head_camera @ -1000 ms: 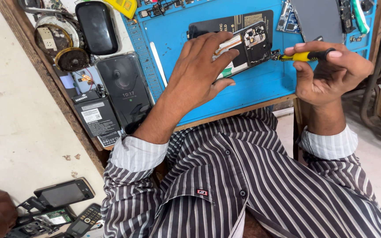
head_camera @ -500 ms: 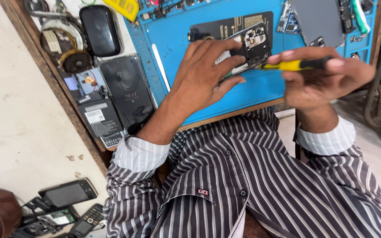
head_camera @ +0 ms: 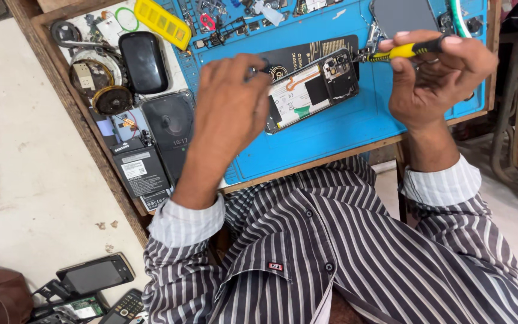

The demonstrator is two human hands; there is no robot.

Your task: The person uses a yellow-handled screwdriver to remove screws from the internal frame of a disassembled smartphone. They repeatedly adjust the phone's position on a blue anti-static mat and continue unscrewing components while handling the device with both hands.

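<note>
The left hand [head_camera: 229, 114] is pressing down on the opened phone [head_camera: 313, 90], its grip closing loosely over the near end. The right hand [head_camera: 439, 72] is pinching a yellow screwdriver [head_camera: 406, 51] tightly, its tip touching the phone's far corner. Below both grips the blue mat [head_camera: 331, 138] is covering the worktop [head_camera: 79, 120].

A wooden tabletop [head_camera: 85, 135] carries a blue mat [head_camera: 331, 129] over most of its surface. On the mat lies an opened phone [head_camera: 313, 90] on a black sheet [head_camera: 307, 53]. Left of the mat lie a black case [head_camera: 144, 62], a dark phone [head_camera: 172, 129], a battery [head_camera: 141, 171] and round coils [head_camera: 100, 87]. At the mat's far edge sits a yellow tool [head_camera: 163, 23] among small parts [head_camera: 223, 30]. Below the tabletop, old phones [head_camera: 94, 276] lie on the floor [head_camera: 25, 180].
</note>
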